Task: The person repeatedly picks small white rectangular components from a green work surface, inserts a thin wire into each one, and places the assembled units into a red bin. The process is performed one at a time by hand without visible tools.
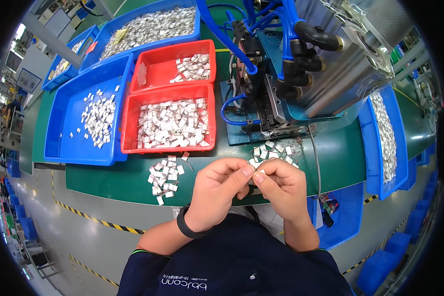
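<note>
My left hand [219,187], a dark band on its wrist, and my right hand [284,188] meet over the near edge of the green table. Thumbs and fingers of both are pinched together around a small white part [261,171], mostly hidden by the fingertips. Just beyond my hands lies a loose pile of small white rectangular parts [271,150], some with thin leads. To the left of my left hand is another pile of these white parts [165,173] on the table.
A near red bin [126,143] and a far red bin [142,61] hold white parts. Blue bins [59,143] stand left and behind; another blue bin [375,148] is at right. A machine [276,89] with blue hoses rises ahead. A blue crate [348,222] sits below the table edge.
</note>
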